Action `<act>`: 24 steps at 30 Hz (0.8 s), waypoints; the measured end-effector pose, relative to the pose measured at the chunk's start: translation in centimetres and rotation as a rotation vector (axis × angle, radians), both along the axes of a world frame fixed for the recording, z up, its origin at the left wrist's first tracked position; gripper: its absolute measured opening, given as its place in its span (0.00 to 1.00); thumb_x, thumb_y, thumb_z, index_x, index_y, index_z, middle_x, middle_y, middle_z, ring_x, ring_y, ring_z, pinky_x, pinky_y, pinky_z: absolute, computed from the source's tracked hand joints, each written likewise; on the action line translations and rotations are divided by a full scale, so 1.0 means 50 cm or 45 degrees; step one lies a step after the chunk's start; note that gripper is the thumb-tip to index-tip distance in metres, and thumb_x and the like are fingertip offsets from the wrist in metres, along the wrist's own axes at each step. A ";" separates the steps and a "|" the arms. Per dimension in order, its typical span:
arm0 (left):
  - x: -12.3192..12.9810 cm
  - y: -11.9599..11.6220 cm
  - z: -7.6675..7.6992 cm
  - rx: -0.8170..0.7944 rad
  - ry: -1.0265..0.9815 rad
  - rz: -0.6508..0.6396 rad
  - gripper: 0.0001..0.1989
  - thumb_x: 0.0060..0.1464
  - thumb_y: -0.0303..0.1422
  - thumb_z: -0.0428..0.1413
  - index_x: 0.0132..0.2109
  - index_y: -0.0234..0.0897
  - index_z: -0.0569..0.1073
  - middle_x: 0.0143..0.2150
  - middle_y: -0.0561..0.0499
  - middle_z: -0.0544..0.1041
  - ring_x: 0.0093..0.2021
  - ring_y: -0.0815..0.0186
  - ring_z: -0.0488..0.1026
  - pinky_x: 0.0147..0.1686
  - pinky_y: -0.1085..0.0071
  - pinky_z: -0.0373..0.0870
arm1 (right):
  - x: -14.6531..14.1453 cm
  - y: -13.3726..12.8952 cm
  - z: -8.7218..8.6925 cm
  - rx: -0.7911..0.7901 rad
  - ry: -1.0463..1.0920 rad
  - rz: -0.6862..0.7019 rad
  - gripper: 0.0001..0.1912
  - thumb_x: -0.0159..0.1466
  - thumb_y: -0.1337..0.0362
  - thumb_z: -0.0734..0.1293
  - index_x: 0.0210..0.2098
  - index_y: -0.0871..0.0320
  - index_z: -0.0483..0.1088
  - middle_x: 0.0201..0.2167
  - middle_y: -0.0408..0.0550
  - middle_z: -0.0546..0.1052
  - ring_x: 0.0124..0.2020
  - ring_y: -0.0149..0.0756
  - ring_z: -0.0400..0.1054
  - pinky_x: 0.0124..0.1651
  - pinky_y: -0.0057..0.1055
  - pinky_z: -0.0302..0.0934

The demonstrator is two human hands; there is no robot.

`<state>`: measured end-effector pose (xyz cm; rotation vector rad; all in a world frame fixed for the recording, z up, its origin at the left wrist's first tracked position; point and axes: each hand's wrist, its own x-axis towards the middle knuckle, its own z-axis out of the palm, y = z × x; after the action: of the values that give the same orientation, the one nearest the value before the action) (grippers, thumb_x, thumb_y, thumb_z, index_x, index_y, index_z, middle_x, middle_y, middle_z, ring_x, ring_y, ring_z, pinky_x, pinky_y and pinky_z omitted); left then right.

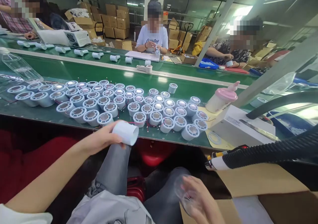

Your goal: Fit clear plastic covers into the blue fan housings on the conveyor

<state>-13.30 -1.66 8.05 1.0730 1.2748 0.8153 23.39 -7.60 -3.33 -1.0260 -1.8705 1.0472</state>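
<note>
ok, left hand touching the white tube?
Touching. The head view shows the left hand with its fingers wrapped around the closed end of the white tube, held below the table edge.

Packed white housings (pixel 119 104) (bare belt (pixel 74 70) beyond)

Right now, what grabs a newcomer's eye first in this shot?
The dense cluster of round white parts with shiny tops, spread along the near edge of the green table. Just below it, the left hand holds a white tube over the lap, while the right hand grips a blurred clear piece. A pink-lidded bottle stands at the right of the cluster.
</note>
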 end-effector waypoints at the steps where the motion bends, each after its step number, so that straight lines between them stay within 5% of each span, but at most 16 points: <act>1: 0.017 -0.010 -0.014 -0.129 -0.252 -0.025 0.26 0.38 0.39 0.59 0.47 0.36 0.66 0.35 0.47 0.75 0.30 0.62 0.72 0.28 0.67 0.72 | -0.035 0.005 0.018 0.176 -0.137 0.051 0.23 0.63 0.58 0.63 0.58 0.47 0.65 0.52 0.54 0.70 0.48 0.48 0.72 0.44 0.38 0.72; 3: 0.058 -0.023 -0.046 -0.378 -0.525 -0.067 0.24 0.41 0.43 0.57 0.45 0.33 0.67 0.30 0.46 0.74 0.25 0.64 0.71 0.21 0.71 0.69 | -0.093 0.016 0.052 0.430 -0.362 0.070 0.27 0.61 0.62 0.65 0.60 0.49 0.62 0.52 0.56 0.69 0.50 0.49 0.69 0.46 0.40 0.71; 5: 0.095 -0.032 -0.075 -0.518 -0.541 -0.142 0.24 0.48 0.49 0.54 0.44 0.34 0.67 0.27 0.49 0.73 0.21 0.68 0.67 0.15 0.75 0.63 | -0.137 0.024 0.079 0.588 -0.512 0.020 0.28 0.61 0.64 0.65 0.61 0.50 0.61 0.54 0.58 0.66 0.50 0.51 0.68 0.46 0.44 0.70; 9: 0.127 -0.039 -0.099 -0.402 -0.319 -0.462 0.17 0.53 0.47 0.54 0.40 0.37 0.68 0.28 0.53 0.69 0.23 0.71 0.64 0.17 0.78 0.60 | -0.185 0.030 0.104 0.697 -0.755 -0.155 0.29 0.59 0.68 0.65 0.60 0.51 0.63 0.59 0.61 0.60 0.49 0.55 0.64 0.42 0.51 0.69; 15: 0.101 -0.031 -0.095 0.400 0.265 -0.700 0.09 0.57 0.36 0.53 0.42 0.38 0.73 0.42 0.50 0.71 0.42 0.64 0.68 0.46 0.67 0.65 | -0.220 0.009 0.124 0.261 -0.714 -0.112 0.10 0.54 0.75 0.69 0.33 0.55 0.73 0.53 0.54 0.68 0.51 0.50 0.64 0.46 0.45 0.68; 18: 0.092 -0.032 -0.108 0.463 0.264 -0.642 0.15 0.53 0.39 0.58 0.47 0.39 0.72 0.44 0.49 0.70 0.42 0.64 0.69 0.43 0.67 0.68 | -0.237 -0.013 0.138 -0.019 -0.484 -0.169 0.04 0.58 0.67 0.70 0.28 0.56 0.71 0.49 0.52 0.69 0.49 0.44 0.67 0.48 0.39 0.66; 24: 0.098 -0.046 -0.150 0.597 0.271 -0.781 0.33 0.38 0.43 0.68 0.54 0.46 0.71 0.51 0.47 0.67 0.52 0.57 0.68 0.53 0.60 0.67 | -0.239 -0.050 0.133 -0.266 -0.064 -0.526 0.14 0.63 0.60 0.64 0.22 0.58 0.70 0.40 0.53 0.70 0.39 0.38 0.70 0.36 0.30 0.67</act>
<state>-8.38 -3.94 0.55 1.8513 0.8485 0.5393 11.44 -10.09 3.30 -1.4967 -1.5153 0.9848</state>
